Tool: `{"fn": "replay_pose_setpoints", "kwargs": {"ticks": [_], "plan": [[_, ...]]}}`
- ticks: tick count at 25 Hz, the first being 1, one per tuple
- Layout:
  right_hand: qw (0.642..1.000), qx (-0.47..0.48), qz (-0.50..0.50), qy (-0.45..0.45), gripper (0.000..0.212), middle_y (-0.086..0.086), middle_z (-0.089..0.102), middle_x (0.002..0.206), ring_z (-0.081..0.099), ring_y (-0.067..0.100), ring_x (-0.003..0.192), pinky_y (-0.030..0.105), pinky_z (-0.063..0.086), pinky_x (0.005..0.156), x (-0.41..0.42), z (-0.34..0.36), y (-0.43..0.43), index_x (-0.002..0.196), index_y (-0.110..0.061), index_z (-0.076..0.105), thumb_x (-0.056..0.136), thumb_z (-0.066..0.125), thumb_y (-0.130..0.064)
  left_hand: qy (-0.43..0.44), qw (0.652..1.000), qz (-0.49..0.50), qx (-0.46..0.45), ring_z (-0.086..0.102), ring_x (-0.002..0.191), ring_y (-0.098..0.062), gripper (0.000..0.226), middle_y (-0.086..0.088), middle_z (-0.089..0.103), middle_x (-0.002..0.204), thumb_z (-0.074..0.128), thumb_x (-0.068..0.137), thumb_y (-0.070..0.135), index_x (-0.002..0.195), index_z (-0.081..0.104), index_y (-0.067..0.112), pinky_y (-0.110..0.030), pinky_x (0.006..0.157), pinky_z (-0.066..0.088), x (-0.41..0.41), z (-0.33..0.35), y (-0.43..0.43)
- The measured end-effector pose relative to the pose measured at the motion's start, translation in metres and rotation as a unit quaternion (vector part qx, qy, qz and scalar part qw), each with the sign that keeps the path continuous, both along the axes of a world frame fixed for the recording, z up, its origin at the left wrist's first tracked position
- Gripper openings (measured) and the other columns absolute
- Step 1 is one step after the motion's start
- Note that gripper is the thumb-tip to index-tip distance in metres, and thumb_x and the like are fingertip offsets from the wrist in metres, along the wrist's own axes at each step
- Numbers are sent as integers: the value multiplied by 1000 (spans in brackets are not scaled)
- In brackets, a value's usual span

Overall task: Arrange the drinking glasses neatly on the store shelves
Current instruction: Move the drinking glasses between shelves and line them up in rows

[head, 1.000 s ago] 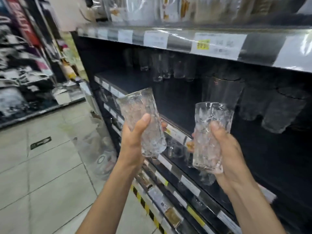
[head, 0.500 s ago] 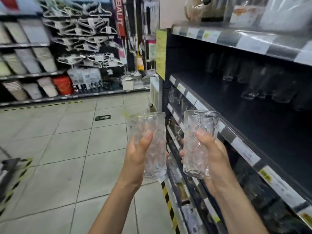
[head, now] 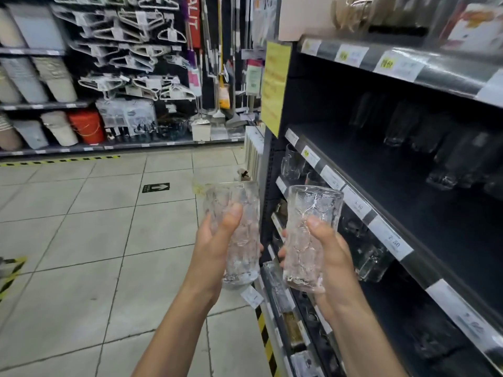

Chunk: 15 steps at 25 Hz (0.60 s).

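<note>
My left hand (head: 215, 246) grips a tall clear textured drinking glass (head: 239, 240), upright, over the aisle floor just left of the shelf unit. A second glass of the same kind (head: 307, 221) is held upright in my right hand (head: 329, 257), close in front of the black shelf's front edge (head: 386, 235). The two glasses stand side by side, a small gap between them. At the back of the dark shelf stand several clear glasses (head: 441, 153), dim and blurred.
The shelf above (head: 408, 69) carries price labels along its edge, and lower shelves hold more glassware (head: 370, 259). A yellow sign (head: 275, 85) hangs on the unit's end. Tiled floor (head: 95, 240) lies to the left, with racks of hangers and buckets (head: 87, 126) across the aisle.
The view has swung left from facing the shelf to looking along the aisle. Both hands with their glasses have drawn back from the shelf and come closer together.
</note>
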State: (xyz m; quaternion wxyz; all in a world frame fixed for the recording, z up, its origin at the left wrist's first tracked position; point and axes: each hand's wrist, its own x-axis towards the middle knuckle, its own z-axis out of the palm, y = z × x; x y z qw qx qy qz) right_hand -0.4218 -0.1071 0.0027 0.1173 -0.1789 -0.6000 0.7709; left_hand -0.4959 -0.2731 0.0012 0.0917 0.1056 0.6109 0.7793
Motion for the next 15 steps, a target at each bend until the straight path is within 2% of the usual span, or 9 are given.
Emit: {"fn": "replay_pose_setpoints", "kwargs": {"ticks": [4,7,10,12,15], "plan": [[999,-6,-40,5,95,6,64,130,58,36,123,65,42,103,-52,-6,15,130,-27,58,53,76,-79,0,1000,-18,7,59,124,-36,83,-7,67,130,70,69,77,133,59,26,-65,106,40,-54,-4,19],[997,-14,-69,9,96,9,65,128,60,37,120,64,44,101,-96,-6,36,131,-25,57,54,76,-79,8,999,-34,4,60,123,-35,79,-6,68,128,68,71,76,132,61,26,-64,106,40,-108,-5,43],[995,-12,-98,21,87,12,70,116,69,33,101,57,52,92,-139,-1,67,128,-20,59,60,75,-72,24,998,-63,-10,59,127,-20,78,4,67,131,67,71,76,134,58,31,-53,110,40,-160,0,81],[993,-18,-114,26,84,10,72,113,71,30,96,54,54,88,-166,9,87,127,-20,60,61,74,-69,24,996,-85,-21,56,129,-11,88,10,63,136,67,66,80,138,54,33,-48,111,40,-193,6,107],[983,-11,-175,46,83,10,73,110,73,26,88,43,58,73,-200,23,120,126,-16,59,61,72,-65,27,989,-144,-32,53,133,-21,97,2,59,142,68,64,82,142,49,28,-55,111,39,-243,15,154]]}}
